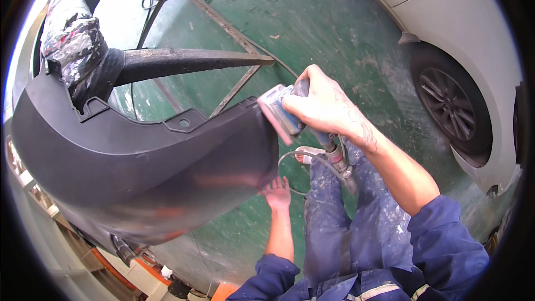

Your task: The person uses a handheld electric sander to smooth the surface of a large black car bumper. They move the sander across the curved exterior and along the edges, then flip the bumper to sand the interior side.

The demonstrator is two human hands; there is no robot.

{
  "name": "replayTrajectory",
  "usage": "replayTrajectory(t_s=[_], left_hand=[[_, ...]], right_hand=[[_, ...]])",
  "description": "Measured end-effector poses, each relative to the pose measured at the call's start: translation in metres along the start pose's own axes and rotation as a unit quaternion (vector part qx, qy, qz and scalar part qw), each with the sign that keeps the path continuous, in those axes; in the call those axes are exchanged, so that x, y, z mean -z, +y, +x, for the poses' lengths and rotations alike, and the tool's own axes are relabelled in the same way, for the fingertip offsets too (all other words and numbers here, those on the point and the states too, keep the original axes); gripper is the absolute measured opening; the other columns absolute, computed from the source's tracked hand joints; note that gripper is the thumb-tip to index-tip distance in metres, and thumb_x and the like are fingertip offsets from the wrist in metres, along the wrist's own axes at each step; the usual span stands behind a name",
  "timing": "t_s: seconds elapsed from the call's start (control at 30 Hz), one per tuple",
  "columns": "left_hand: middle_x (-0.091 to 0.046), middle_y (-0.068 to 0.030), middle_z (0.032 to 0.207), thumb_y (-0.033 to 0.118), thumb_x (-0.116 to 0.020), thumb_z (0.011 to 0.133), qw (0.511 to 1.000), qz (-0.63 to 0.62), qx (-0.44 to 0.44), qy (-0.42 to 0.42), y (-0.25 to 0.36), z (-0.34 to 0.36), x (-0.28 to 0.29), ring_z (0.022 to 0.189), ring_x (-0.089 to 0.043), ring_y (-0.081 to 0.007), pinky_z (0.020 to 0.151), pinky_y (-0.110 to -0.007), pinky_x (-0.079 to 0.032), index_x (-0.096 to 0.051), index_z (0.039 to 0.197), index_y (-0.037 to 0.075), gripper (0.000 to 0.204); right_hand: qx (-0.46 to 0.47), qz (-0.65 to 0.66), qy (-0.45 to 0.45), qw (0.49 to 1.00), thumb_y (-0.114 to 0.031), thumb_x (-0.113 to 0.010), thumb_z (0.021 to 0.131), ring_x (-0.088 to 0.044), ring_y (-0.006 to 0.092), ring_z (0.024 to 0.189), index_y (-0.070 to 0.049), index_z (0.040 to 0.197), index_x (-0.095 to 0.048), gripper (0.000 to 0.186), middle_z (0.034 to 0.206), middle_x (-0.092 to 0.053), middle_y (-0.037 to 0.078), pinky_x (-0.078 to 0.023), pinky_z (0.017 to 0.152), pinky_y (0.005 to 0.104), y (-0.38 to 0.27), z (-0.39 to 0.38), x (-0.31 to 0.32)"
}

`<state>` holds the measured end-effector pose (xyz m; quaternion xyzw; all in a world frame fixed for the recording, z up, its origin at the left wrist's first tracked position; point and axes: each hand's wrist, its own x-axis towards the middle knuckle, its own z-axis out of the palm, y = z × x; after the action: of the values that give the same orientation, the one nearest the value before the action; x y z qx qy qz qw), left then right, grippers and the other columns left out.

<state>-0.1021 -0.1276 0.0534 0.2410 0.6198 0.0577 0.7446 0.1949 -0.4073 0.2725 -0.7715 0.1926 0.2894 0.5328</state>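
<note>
Right fingers (292, 102): curled firmly around the blue-grey sander (290, 121); right hand (329, 103) over its top.
Left fingers (281, 183): spread, nothing gripped; left hand (275, 196) palm up, well below the right fingers. Touching the lower corner or just beside it: cannot tell.
Bumper: dark panel (167, 173), near end between the two sets of fingers, bulk curving away to their left.
Sander pad (275, 123): tilted, at the panel's end edge, just left of the right fingers; pressing or not, cannot tell.
Hose fitting (336, 158): below the right fingers, on the sander.
Surface done: hazy, paler stretch left of the left fingers; perhaps abraded, perhaps only reflection.
Surface left: dark upper curve, far left of the right fingers, looks smoother; likely unfinished, my judgement.
Stage: seems partway, end edge in hand.
Stand bar (184, 60): beyond the panel, up-left of the right fingers.
Car (440, 11): pale, well right of all fingers.
</note>
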Motion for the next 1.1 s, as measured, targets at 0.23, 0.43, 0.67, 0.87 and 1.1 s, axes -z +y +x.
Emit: replayTrajectory(t_s=[0.23, 0.43, 0.67, 0.87, 1.1], left_hand=[[-0.051, -0.002, 0.159, 0.077, -0.012, 0.103, 1.0, 0.0, 0.005, -0.012, 0.004, 0.001, 0.003, 0.151, -0.04, -0.0203, 0.12, -0.054, -0.036, -0.048, 0.149, 0.02, 0.082], [-0.055, -0.0023, 0.153, 0.078, -0.014, 0.102, 0.999, -0.026, 0.015, -0.031, 0.003, 0.011, 0.009, 0.146, -0.045, -0.0202, 0.119, -0.054, -0.037, -0.05, 0.147, 0.02, 0.081], [-0.056, -0.0018, 0.151, 0.08, -0.014, 0.101, 1.0, -0.021, 0.01, 0.001, 0.005, 0.0, -0.003, 0.145, -0.044, -0.0206, 0.118, -0.053, -0.038, -0.05, 0.147, 0.021, 0.083], [-0.056, -0.0018, 0.151, 0.078, -0.015, 0.102, 1.0, 0.001, 0.006, 0.01, 0.012, -0.007, -0.003, 0.142, -0.047, -0.0205, 0.116, -0.053, -0.04, -0.05, 0.147, 0.021, 0.081], [-0.056, -0.0012, 0.151, 0.075, -0.022, 0.105, 1.0, 0.015, 0.009, 0.01, 0.031, 0.002, -0.007, 0.14, -0.048, -0.0199, 0.117, -0.052, -0.038, -0.05, 0.145, 0.021, 0.073]], right_hand=[[0.02, -0.009, -0.07, 0.997, -0.037, -0.072, 0.078, -0.068, 0.0377, 0.114, 0.005, 0.122, -0.058, 0.062, 0.116, -0.069, 0.027, -0.052, 0.1, 0.044, 0.002, -0.014, -0.004], [0.164, 0.05, -0.041, 0.984, -0.028, -0.078, 0.078, -0.068, 0.0371, 0.102, -0.001, 0.113, -0.058, 0.048, 0.106, -0.066, 0.022, -0.053, 0.092, 0.0451, 0.029, -0.041, 0.004], [0.404, 0.025, -0.025, 0.914, -0.016, -0.081, 0.076, -0.064, 0.0331, 0.088, 0.0, 0.112, -0.055, 0.047, 0.098, -0.056, 0.017, -0.052, 0.079, 0.042, 0.045, -0.004, 0.004], [0.48, 0.015, -0.065, 0.875, -0.02, -0.079, 0.07, -0.056, 0.0329, 0.082, -0.001, 0.107, -0.056, 0.048, 0.094, -0.053, 0.016, -0.048, 0.072, 0.0432, 0.028, 0.024, 0.001], [0.504, -0.006, -0.099, 0.858, -0.018, -0.078, 0.069, -0.056, 0.034, 0.081, -0.001, 0.105, -0.055, 0.046, 0.092, -0.053, 0.016, -0.048, 0.071, 0.0441, 0.017, 0.055, -0.004]])
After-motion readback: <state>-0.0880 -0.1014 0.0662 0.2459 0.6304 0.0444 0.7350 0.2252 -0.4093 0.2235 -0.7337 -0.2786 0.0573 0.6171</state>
